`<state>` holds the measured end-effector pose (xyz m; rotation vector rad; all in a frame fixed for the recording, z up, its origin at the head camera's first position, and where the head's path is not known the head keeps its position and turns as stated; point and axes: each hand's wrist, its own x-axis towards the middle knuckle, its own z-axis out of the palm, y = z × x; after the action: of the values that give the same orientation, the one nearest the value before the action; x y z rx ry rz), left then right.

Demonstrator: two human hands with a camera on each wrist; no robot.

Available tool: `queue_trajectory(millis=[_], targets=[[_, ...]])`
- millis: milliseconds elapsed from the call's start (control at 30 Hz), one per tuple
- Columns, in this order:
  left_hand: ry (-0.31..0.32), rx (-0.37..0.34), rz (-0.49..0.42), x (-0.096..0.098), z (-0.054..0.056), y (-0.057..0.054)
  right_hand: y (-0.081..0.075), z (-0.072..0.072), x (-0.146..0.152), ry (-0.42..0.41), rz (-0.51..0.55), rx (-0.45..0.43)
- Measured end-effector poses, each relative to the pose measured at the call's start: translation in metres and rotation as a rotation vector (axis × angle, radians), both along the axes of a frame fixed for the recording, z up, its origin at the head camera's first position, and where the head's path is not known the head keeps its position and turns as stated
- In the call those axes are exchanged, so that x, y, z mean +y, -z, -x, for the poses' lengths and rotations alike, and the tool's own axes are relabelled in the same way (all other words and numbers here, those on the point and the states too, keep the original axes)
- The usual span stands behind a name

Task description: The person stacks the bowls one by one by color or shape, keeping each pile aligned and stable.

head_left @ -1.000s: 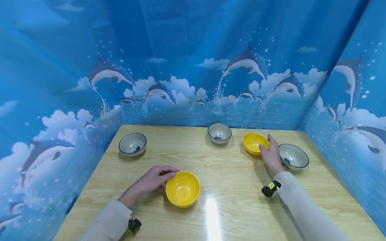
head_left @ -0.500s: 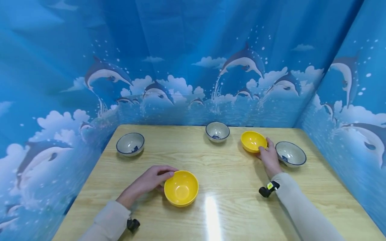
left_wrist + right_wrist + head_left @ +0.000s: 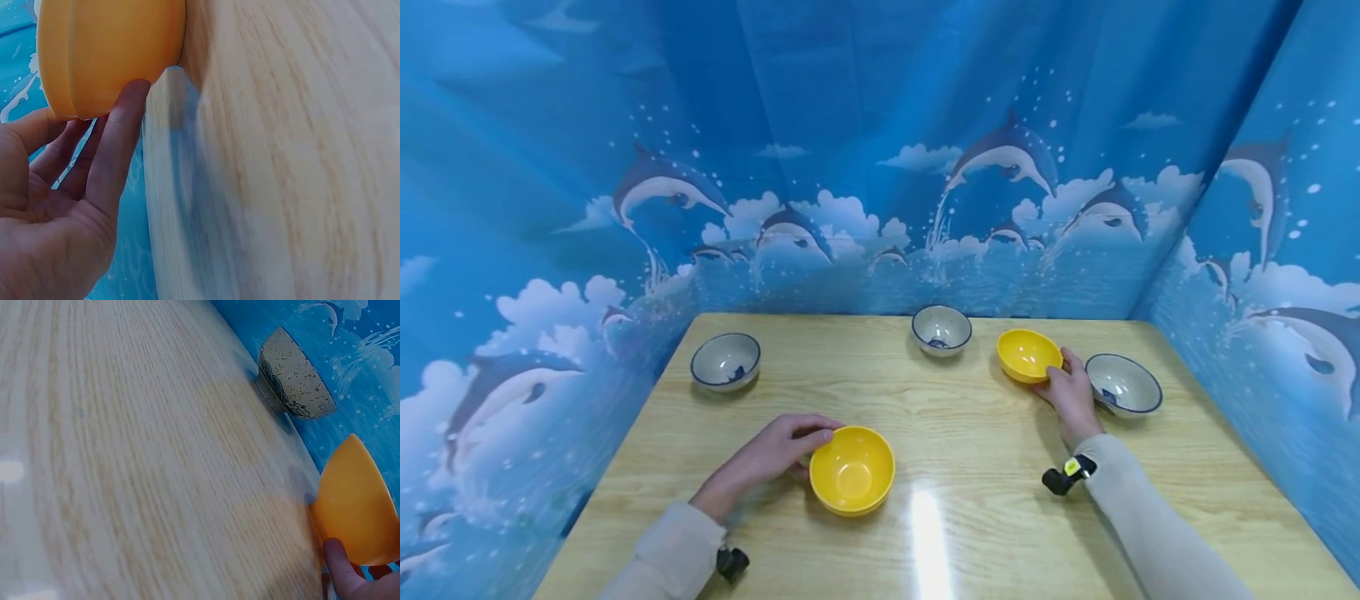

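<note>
In the head view, my left hand holds a yellow bowl at the near middle of the wooden table, its thumb at the rim. The left wrist view shows the fingers against the outer side of that yellow bowl. A second yellow edge shows just below its rim. Farther back on the right, my right hand grips another yellow bowl by its right side. From the right wrist, the thumb lies on the outside of this bowl, and the other fingers are partly hidden behind it.
Speckled grey bowls with blue rims stand at the back left, back middle and right, the last close beside my right hand. A blue dolphin-print curtain borders the table at the back and sides.
My right hand has shifted its grip lower on the far yellow bowl, the thumb moving from over the rim to the outer side. The left hand keeps its hold on the near bowl.
</note>
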<state>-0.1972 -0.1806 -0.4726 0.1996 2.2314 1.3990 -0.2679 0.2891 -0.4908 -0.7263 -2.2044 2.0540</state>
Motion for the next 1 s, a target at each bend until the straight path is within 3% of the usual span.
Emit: queue_trajectory(millis=[300, 633, 1000], targets=[[0.001, -0.004, -0.018, -0.001, 0.000, 0.001, -0.004, -0.005, -0.002, -0.019, 0.007, 0.006], [0.008, -0.001, -0.037, -0.003, 0.000, 0.001, -0.014, -0.019, -0.011, -0.119, 0.018, -0.022], [-0.004, -0.008, -0.031, -0.002, -0.001, 0.001, -0.026, -0.035, -0.026, -0.236, 0.026, 0.027]])
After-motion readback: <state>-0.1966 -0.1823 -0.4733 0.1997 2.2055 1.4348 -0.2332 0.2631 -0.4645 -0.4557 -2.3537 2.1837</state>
